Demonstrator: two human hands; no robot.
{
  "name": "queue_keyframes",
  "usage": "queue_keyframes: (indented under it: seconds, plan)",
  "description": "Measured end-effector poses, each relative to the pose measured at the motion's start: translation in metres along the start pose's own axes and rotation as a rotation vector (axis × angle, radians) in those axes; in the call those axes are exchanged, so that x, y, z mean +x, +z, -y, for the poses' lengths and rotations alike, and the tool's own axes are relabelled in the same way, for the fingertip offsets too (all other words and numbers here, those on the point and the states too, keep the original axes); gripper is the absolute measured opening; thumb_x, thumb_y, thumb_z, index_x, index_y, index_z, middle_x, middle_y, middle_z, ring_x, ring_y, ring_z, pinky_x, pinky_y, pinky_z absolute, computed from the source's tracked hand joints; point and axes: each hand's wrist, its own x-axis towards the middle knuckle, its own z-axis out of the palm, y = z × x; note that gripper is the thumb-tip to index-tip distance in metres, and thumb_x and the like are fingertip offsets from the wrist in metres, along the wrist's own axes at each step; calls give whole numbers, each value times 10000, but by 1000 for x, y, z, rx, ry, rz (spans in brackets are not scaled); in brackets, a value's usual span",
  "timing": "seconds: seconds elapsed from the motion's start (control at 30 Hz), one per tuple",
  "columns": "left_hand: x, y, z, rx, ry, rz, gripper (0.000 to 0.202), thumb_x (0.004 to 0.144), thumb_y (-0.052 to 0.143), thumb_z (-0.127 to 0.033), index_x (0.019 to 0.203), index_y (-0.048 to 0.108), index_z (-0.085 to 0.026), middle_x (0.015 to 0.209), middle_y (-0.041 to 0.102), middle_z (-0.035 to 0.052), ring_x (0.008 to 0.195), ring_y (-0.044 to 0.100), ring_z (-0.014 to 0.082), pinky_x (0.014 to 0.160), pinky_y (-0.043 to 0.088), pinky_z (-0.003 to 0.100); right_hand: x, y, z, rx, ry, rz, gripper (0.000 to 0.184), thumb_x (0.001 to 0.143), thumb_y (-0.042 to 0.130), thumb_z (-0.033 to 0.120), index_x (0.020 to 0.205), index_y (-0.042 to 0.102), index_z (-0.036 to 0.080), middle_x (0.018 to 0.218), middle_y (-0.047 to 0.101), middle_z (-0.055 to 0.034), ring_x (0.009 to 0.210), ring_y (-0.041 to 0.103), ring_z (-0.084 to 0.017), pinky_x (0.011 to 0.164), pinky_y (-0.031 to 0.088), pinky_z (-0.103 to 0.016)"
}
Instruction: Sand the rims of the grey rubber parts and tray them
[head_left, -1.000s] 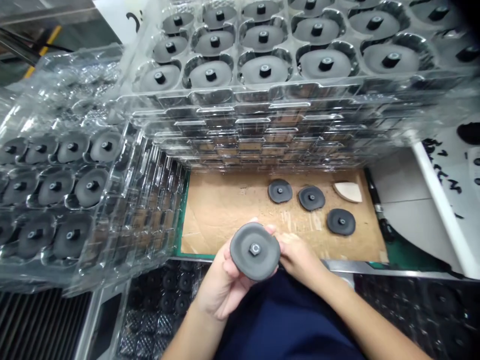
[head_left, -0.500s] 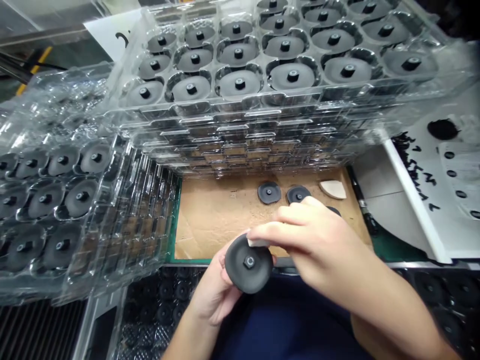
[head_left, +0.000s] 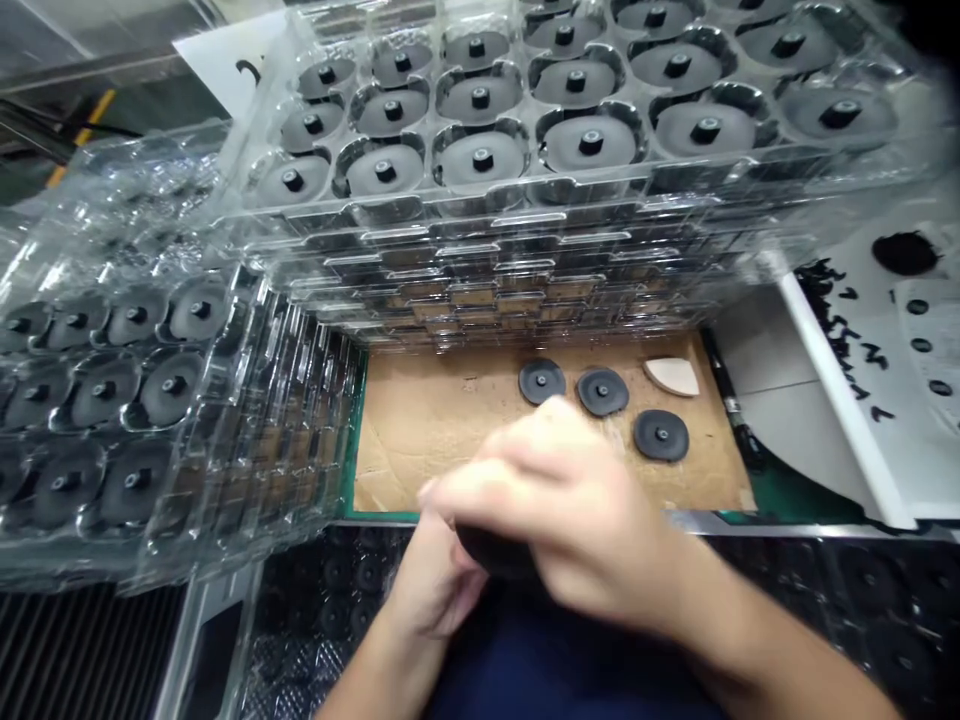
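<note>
My left hand (head_left: 435, 580) holds a dark grey rubber disc (head_left: 491, 550) from below, near the front edge of the bench. My right hand (head_left: 577, 520) lies blurred over the top of that disc and hides most of it; only a dark sliver shows under the fingers. Whether the right hand still holds a small pale piece cannot be seen. Three loose grey discs (head_left: 602, 391) with centre nuts lie on a cardboard sheet (head_left: 435, 430) just beyond my hands.
A stack of clear plastic trays (head_left: 525, 250) filled with grey discs stands behind the cardboard. Another tilted stack of trays (head_left: 150, 400) is at the left. A pale wedge-shaped piece (head_left: 673, 375) lies by the loose discs. A white board (head_left: 885, 370) with black scraps is at the right.
My right hand has swept leftward over the disc and now covers its face. The disc has tipped flatter and lower in my left hand. The view shifted slightly.
</note>
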Motion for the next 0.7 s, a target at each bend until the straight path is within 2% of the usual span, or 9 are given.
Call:
queue_keyframes:
  seconds: [0.1, 0.17, 0.27, 0.33, 0.43, 0.5, 0.57, 0.63, 0.7]
  plan:
    - [1, -3, 0, -426, -63, -39, 573, 606, 773, -380, 1149, 628, -270, 1203, 645, 58, 978, 649, 230, 845, 514, 313, -14, 6, -31, -48, 340, -88, 293, 893, 402, 114, 996, 658, 210, 879, 653, -22, 789, 586, -147, 700, 413, -283]
    - [1, -6, -3, -622, -127, -72, 531, 591, 800, -326, 1099, 646, -323, 1253, 620, 36, 1042, 627, 219, 877, 495, 288, -34, 21, -49, -81, 477, -47, 266, 902, 439, 155, 1040, 655, 223, 907, 661, -33, 812, 598, -161, 708, 432, -288]
    - [2, -9, -7, -661, -173, -92, 520, 583, 809, -315, 1080, 657, -286, 1167, 659, 45, 1078, 603, 235, 853, 503, 264, -67, 52, -64, -61, 497, 110, 247, 865, 496, 128, 960, 697, 232, 778, 678, -19, 735, 621, -155, 669, 446, -273]
    - [3, -10, -7, -673, -183, -81, 548, 580, 810, -325, 1099, 644, -266, 1145, 662, 56, 1091, 593, 254, 861, 504, 284, -79, 65, -66, -36, 498, 150, 239, 830, 526, 98, 854, 719, 236, 672, 667, 5, 652, 624, -142, 632, 452, -258]
    - [4, -9, -6, -685, -178, -53, 579, 579, 805, -357, 1121, 626, -257, 1176, 645, 65, 1113, 577, 252, 897, 485, 288, -68, 56, -54, -29, 555, 77, 213, 876, 506, 164, 935, 702, 221, 782, 702, -15, 710, 645, -149, 656, 480, -267]
    - [4, -6, -3, -705, -155, -29, 577, 590, 802, -347, 1130, 621, -257, 1177, 644, 57, 1085, 590, 221, 882, 486, 253, -46, 38, -35, -19, 574, -64, 226, 915, 475, 232, 1057, 650, 214, 956, 700, -36, 829, 647, -154, 696, 493, -265]
    - [5, -4, 0, -732, -146, -20, 522, 628, 784, -317, 1123, 628, -253, 1130, 664, 43, 1023, 615, 179, 842, 494, 214, -24, 25, -11, 43, 488, -293, 214, 902, 501, 224, 1070, 633, 210, 1044, 685, -41, 888, 637, -160, 701, 492, -256]
    - [4, -4, 4, -759, -181, -13, 478, 664, 761, -296, 1122, 630, -252, 1099, 676, 36, 1000, 622, 166, 853, 493, 220, -9, 20, 9, 43, 302, -290, 228, 895, 479, 167, 1063, 634, 158, 973, 698, -64, 825, 633, -167, 708, 482, -282]
    - [4, -6, 7, -769, -224, -29, 495, 669, 758, -296, 1142, 618, -260, 1117, 670, 37, 1028, 613, 182, 913, 475, 264, -3, 21, 20, 73, 224, -119, 230, 885, 466, 130, 1028, 648, 135, 879, 700, -60, 756, 622, -163, 692, 470, -290]
